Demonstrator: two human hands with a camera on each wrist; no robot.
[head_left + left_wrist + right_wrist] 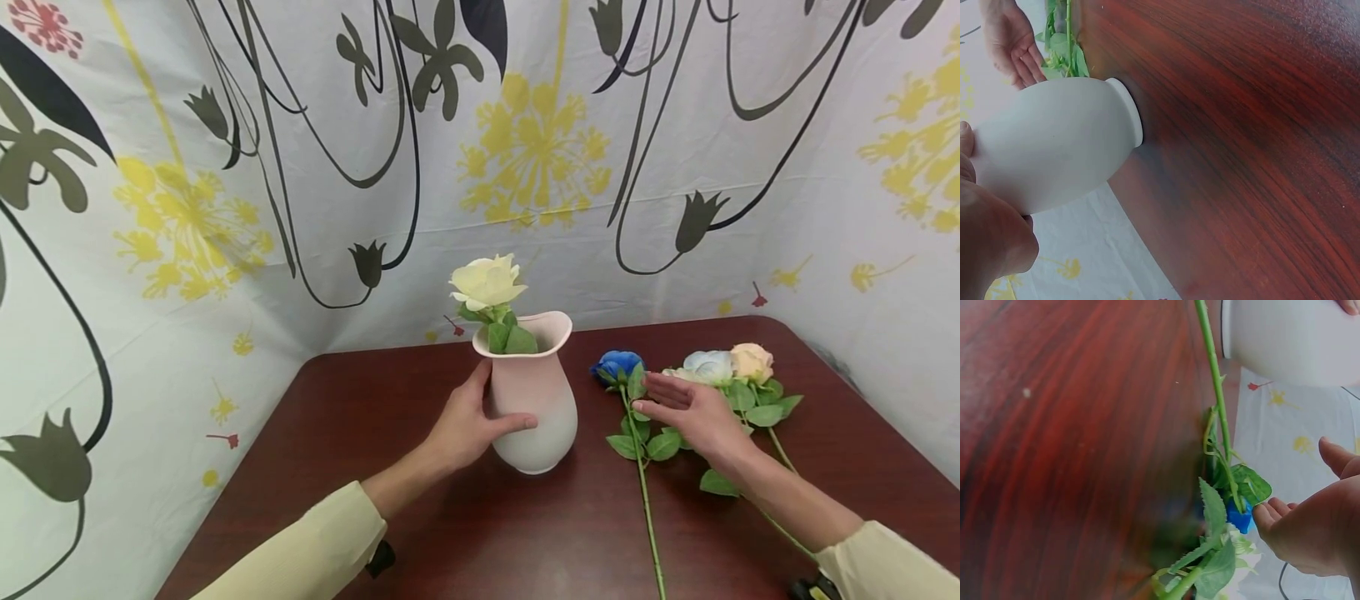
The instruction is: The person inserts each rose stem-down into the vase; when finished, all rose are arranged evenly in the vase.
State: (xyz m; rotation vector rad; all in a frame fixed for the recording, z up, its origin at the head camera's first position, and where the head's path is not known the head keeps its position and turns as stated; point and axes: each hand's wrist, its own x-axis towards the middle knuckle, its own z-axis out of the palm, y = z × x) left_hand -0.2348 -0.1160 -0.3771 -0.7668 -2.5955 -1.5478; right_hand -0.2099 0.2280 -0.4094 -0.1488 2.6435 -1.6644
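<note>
A pink-and-white vase (534,408) stands on the table, with a cream-white rose (489,283) leaning at the left of its mouth. My left hand (468,421) grips the vase's left side, its thumb across the front and the other fingers hidden behind. In the left wrist view the vase (1060,144) fills much of the left half. My right hand (697,412) is held with fingers extended beside a blue rose (617,365). The right wrist view puts its fingertips by a leaf near the blue bloom (1241,519); whether they touch cannot be told.
Right of the blue rose lie a pale blue rose (708,367) and a peach rose (752,362), their stems partly behind my right arm. All rest on the dark red wooden table (360,417). A patterned white cloth (420,200) hangs behind it.
</note>
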